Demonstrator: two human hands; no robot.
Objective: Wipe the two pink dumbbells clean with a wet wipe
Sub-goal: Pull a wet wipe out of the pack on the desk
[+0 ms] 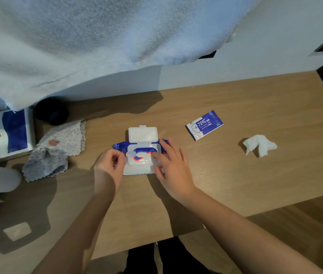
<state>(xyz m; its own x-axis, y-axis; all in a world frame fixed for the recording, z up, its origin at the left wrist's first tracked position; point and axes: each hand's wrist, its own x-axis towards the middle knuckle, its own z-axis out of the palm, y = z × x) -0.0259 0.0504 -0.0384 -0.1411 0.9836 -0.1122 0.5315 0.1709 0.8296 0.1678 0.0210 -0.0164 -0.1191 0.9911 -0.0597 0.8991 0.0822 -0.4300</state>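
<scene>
- A tissue box (10,133) and a patterned cloth (58,149) crowd the table's left end, the cloth just beside the box.
- The left hand (109,165) curls its fingers round the left end of the wet-wipe pack (143,162), which lies mid-table with its lid (143,134) flipped up toward the wall.
- The right hand (171,167) lies flat on the pack's right side, fingers straight and spread.
- A blue sachet (204,125) and a crumpled wipe (259,145) lie apart further right.
- Bare table (275,184) runs from them to the near edge.
</scene>
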